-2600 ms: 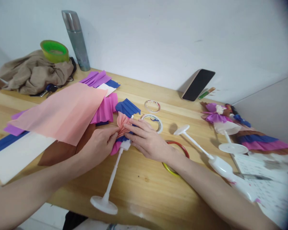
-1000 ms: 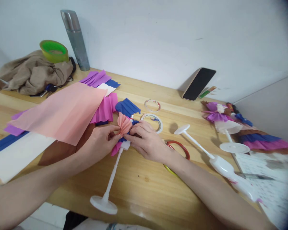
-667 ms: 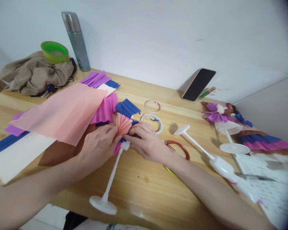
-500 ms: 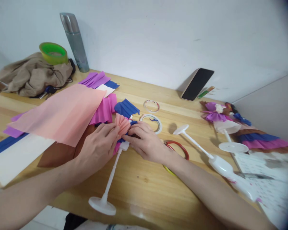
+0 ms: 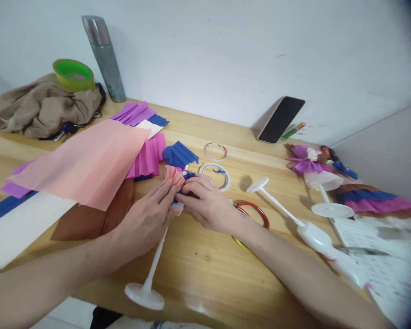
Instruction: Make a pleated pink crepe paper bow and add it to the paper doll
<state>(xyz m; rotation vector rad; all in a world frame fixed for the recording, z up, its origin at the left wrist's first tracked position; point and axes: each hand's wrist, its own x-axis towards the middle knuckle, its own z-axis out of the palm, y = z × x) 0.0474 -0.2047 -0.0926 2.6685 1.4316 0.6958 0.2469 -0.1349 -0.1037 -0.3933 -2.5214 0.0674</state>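
pinching the pleated peach paper fan [image 5: 174,175] between you, your left hand [image 5: 147,219] has its fingers closed against the fan's near side while your right hand [image 5: 208,203] presses thumb and fingertips shut on its right edge. the fan sits at the top of a white plastic stand [image 5: 150,274] that lies tilted on the desk [image 5: 205,265], its round base out at the near edge. blue pleated paper [image 5: 180,154] shows just behind the fan, touching it. a tape ring [image 5: 216,175] lies just beyond your right hand, and a red and yellow ring [image 5: 253,214] is partly hidden under your right wrist. a large peach sheet [image 5: 85,162] lies toward the left edge.
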